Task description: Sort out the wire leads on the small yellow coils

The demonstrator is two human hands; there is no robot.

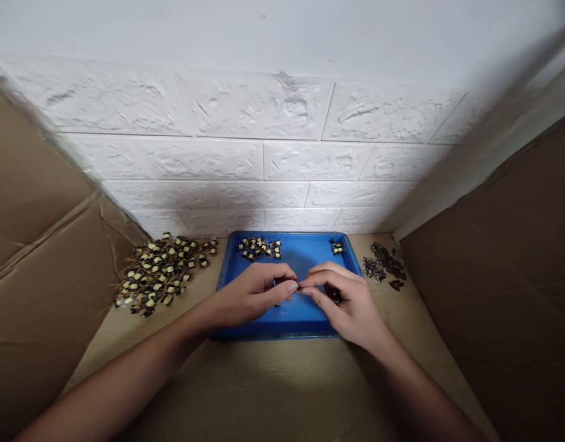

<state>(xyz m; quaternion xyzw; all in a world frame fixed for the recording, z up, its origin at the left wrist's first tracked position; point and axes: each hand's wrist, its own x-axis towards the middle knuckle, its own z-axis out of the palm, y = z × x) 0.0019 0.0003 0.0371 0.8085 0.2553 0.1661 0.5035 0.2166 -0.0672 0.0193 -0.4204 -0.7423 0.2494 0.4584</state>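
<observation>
Over the blue tray (282,328), my left hand (259,291) and my right hand (346,298) meet fingertip to fingertip, each in a pinch. A tiny dark piece shows between the fingertips, mostly hidden, so its kind is unclear. A dark rounded part (334,294) shows under the curled fingers of my right hand; I cannot tell if it is held. Beyond my left hand lies a group of small black-and-yellow wound coils (259,247) in the tray's far left. A few more coils (336,247) lie in its far right corner.
Left of the tray, a large heap of black-and-yellow coils (157,273) with copper-coloured wire ends covers the tabletop (264,393). To the right lies a pile of small dark, shiny pieces (383,263). Cardboard walls (512,264) flank both sides; a white brick-patterned wall (227,156) closes the back.
</observation>
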